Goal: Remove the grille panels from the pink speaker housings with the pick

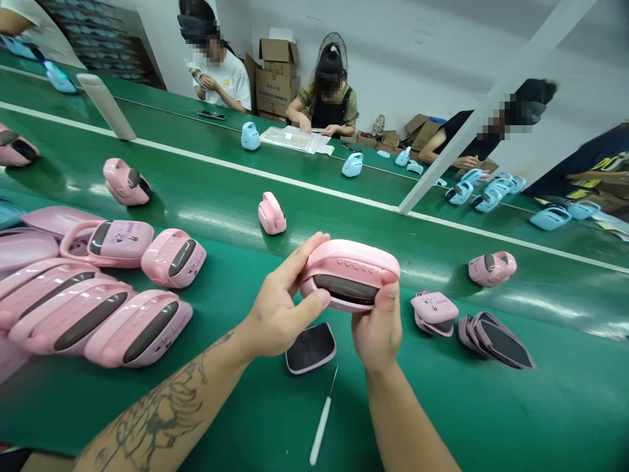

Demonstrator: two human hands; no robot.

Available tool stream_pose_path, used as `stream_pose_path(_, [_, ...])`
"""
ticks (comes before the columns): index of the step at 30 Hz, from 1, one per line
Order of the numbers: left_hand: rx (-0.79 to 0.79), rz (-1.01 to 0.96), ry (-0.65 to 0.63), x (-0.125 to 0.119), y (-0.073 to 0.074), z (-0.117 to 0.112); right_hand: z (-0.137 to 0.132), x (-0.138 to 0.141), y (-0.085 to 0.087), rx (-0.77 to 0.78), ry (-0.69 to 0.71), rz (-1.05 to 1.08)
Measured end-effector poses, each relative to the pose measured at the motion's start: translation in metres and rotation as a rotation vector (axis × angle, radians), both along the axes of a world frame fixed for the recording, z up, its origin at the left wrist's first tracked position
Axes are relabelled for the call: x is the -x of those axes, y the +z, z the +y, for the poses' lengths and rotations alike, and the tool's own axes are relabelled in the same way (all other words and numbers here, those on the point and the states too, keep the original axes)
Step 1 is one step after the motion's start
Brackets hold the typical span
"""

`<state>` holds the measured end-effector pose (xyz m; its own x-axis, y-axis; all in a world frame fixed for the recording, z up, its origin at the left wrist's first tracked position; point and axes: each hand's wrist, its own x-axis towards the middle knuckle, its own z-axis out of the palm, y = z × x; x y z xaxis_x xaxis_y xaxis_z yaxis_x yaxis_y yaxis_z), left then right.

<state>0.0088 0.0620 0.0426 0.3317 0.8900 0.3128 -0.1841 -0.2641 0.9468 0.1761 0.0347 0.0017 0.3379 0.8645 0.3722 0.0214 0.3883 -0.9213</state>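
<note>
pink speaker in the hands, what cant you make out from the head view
Head view:
- pink speaker: underside hidden by left hand and right hand
- paper sheets: print too small to read
- stacked pink shells: cut off by the left edge

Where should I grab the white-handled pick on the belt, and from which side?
Probably take the white handle from above, near its middle, fingers closing across it: it lies flat on the green belt, and its thin tip points away from you, so coming from the near end avoids the tip and the black-faced panel.
</note>
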Motion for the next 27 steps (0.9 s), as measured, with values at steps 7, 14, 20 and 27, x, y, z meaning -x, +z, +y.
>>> stream_pose_path(7, [0.089,-0.123,-0.103,0.001,0.005,0.004,-0.003,-0.003,0.013,0.015,0.05,0.118])
stream_pose_path(14, [0.092,-0.164,-0.142,0.006,0.01,0.009,-0.006,-0.015,0.02,0.024,0.203,0.181])
stream_pose_path(20, [0.095,-0.184,-0.14,0.006,0.013,0.001,-0.013,-0.015,0.03,0.038,0.287,0.169])
stream_pose_path(27, [0.1,-0.221,-0.172,0.006,0.011,0.001,-0.019,-0.005,0.041,0.054,0.21,0.321])
